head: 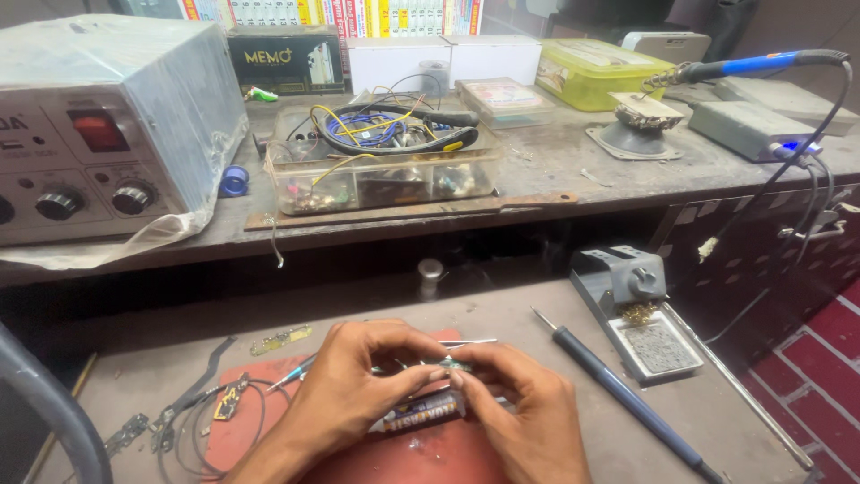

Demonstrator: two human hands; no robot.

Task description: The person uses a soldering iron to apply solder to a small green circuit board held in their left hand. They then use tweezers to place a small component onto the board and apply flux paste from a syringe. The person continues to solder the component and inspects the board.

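Observation:
My left hand (354, 385) and my right hand (524, 417) meet low in the middle of the head view, over a red mat (242, 430). Together their fingertips pinch a small green circuit board (448, 365) with thin metal tweezers (466, 342) sticking out to the right. A dark cylindrical battery (421, 414) lies under my fingers, on or just above the mat. Whether either hand grips the battery I cannot tell.
A long dark screwdriver (618, 390) lies right of my hands, beside a grey soldering stand (632, 300). Cables and small board pieces (193, 417) lie at the left. On the upper shelf stand a grey power supply (107, 125), a clear parts tray (376, 161) and a soldering iron (743, 64).

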